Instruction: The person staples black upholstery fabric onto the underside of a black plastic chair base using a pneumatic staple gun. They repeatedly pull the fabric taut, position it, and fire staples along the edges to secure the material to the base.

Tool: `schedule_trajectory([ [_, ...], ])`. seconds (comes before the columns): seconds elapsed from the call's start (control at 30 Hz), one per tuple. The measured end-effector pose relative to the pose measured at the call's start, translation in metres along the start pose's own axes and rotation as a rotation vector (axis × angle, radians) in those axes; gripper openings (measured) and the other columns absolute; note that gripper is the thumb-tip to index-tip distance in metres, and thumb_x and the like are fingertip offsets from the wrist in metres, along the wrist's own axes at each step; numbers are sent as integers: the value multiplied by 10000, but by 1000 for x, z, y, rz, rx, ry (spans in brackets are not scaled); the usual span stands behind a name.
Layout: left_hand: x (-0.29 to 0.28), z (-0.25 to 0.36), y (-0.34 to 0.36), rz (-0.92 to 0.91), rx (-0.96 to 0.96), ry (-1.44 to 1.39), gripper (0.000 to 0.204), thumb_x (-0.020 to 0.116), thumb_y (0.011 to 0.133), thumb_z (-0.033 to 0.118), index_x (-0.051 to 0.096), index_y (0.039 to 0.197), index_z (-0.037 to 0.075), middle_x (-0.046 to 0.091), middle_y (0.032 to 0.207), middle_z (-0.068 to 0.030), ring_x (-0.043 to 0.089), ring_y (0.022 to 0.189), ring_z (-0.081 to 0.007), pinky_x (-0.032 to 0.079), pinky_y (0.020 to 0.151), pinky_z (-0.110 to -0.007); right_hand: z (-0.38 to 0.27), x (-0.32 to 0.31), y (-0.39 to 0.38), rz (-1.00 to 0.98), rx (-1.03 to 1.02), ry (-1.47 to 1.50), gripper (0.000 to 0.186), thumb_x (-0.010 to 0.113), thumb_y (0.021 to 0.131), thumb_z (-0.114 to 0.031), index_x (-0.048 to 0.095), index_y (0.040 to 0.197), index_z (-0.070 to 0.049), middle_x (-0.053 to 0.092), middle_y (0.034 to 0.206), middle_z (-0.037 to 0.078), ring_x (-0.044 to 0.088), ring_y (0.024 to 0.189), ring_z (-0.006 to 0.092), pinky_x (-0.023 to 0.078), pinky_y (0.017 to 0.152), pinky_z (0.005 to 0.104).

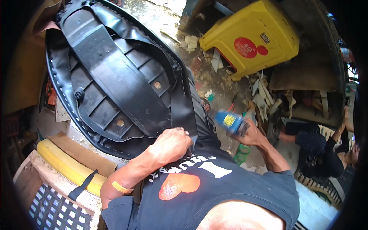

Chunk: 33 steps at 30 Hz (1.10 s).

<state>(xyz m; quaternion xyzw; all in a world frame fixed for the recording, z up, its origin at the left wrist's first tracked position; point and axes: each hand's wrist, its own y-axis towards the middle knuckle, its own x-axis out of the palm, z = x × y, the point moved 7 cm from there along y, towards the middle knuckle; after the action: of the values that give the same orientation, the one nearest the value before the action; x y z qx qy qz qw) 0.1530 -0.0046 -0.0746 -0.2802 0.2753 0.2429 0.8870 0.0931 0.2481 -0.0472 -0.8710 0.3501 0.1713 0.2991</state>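
Note:
A motorcycle seat point(111, 80) lies upside down at the upper left, its ribbed black plastic base facing up. Black vinyl cover point(183, 111) wraps over its rim, with a line of small pale staples along the outer left edge. My left hand point(170, 145) is closed on the loose vinyl at the seat's near end, close to my body. Off to the right of the seat, my right hand point(251, 132) grips a blue staple gun point(230, 122) with a yellow label, slightly blurred. The tool is held apart from the seat.
A yellow plastic stool point(253, 38) lies on its side beyond scattered scraps point(262, 94). Green coiled hose point(242, 153) hangs below my right hand. Another person point(326, 149) sits at the far right. At lower left are a yellow foam strip point(69, 165) and a woven-strap frame point(57, 211).

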Motion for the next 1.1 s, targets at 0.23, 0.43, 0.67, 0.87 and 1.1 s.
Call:
schedule_trajectory([
  [0.23, -6, -7, -4, -31, 13, 47, 296, 637, 824, 49, 756, 1095, 64, 727, 1280, -179, 662, 1275, -299, 463, 1179, -401, -38, 38, -12, -300, -69, -436, 802, 727, 677, -187, 622, 1466, -282, 736, 759, 120, 696, 614, 315, 546, 583, 443],
  [0.43, -13, -8, -2, -125, -89, -95, 289, 620, 840, 20, 749, 1095, 68, 712, 1315, -169, 642, 1300, -318, 486, 1158, -400, -32, 45, -13, -312, -150, -373, 785, 739, 691, -217, 632, 1466, -288, 726, 740, 129, 684, 605, 332, 539, 579, 452],
  [0.67, -8, -6, 1, -120, -111, 24, 283, 618, 846, 32, 756, 1091, 64, 739, 1231, -174, 695, 1193, -333, 529, 1097, -405, -40, 58, 3, -401, -47, -562, 691, 752, 762, -227, 633, 1438, -299, 735, 770, 151, 708, 660, 367, 579, 626, 490],
  [0.87, -9, -2, 1, 7, -114, 111, 194, 604, 884, 92, 762, 989, 52, 762, 1068, -180, 736, 1028, -350, 579, 991, -425, -53, 60, 18, -424, 10, -622, 598, 740, 787, -237, 654, 1377, -285, 749, 821, 174, 739, 758, 395, 593, 669, 531],
  [1.1, -5, 3, -1, 140, -116, 112, 173, 605, 898, 136, 747, 889, 38, 751, 1010, -181, 730, 1015, -373, 601, 931, -462, -58, 66, 36, -495, -18, -749, 542, 728, 782, -211, 699, 1320, -274, 761, 847, 185, 753, 780, 395, 603, 684, 537],
])
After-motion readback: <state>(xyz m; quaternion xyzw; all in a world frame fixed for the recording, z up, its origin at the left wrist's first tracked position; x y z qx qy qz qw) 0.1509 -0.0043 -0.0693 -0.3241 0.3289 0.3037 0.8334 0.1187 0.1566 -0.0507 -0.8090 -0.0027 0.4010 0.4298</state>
